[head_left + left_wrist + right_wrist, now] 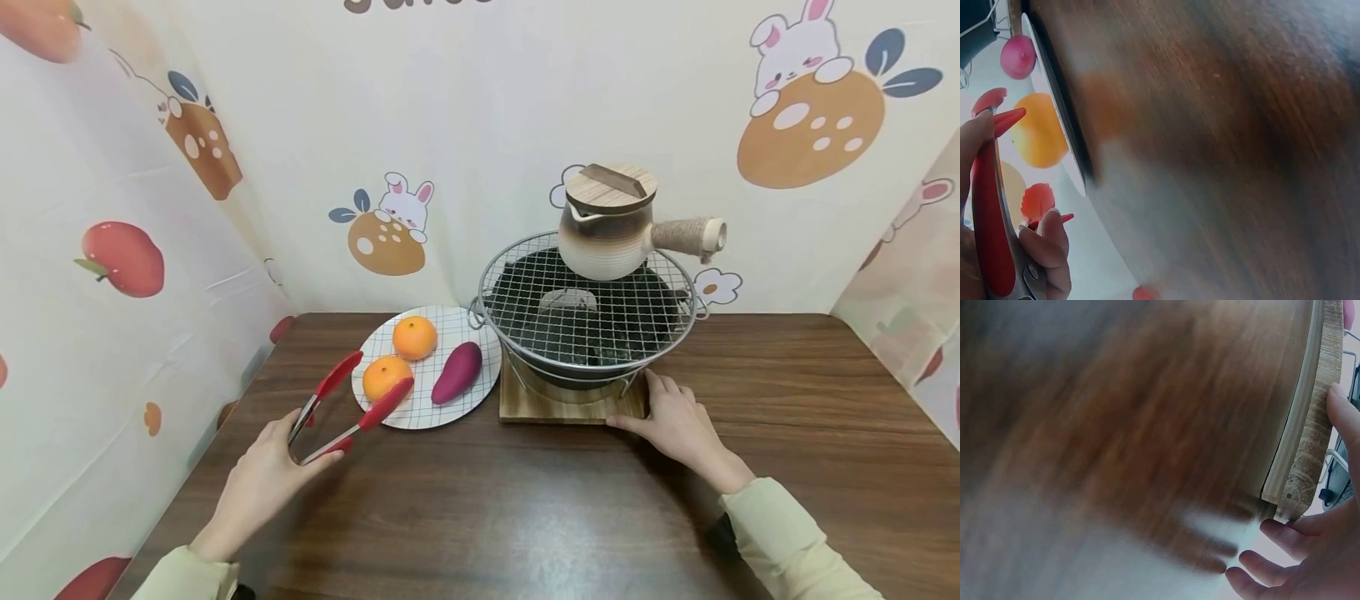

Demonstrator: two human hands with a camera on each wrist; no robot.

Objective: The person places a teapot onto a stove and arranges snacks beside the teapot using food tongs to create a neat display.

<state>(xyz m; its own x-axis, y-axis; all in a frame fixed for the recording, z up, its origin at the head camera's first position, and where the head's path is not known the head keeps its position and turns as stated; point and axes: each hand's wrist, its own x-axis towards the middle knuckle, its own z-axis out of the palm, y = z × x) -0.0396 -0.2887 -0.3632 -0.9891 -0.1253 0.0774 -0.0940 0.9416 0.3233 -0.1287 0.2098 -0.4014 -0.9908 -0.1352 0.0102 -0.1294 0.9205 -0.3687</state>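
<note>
My left hand (262, 475) grips a pair of red-tipped metal tongs (382, 403), their arms spread apart. The tong tips reach the edge of a white checked plate (478, 398), one on each side of the nearer orange (386, 377); whether they touch it I cannot tell. A second orange (415, 337) and a purple sweet potato (457, 373) also lie on the plate. My right hand (678, 421) holds the front right corner of a wooden board (555, 410), thumb on the front edge, fingers along the side. On that board stands a dark round grill (577, 375).
A wire rack (517, 283) covers the grill, with black pieces beneath it. On the rack's back right sits a clay teapot (606, 246) with a wooden lid and a rope-wrapped handle. Behind the brown table (480, 500) hangs a printed cloth (495, 125).
</note>
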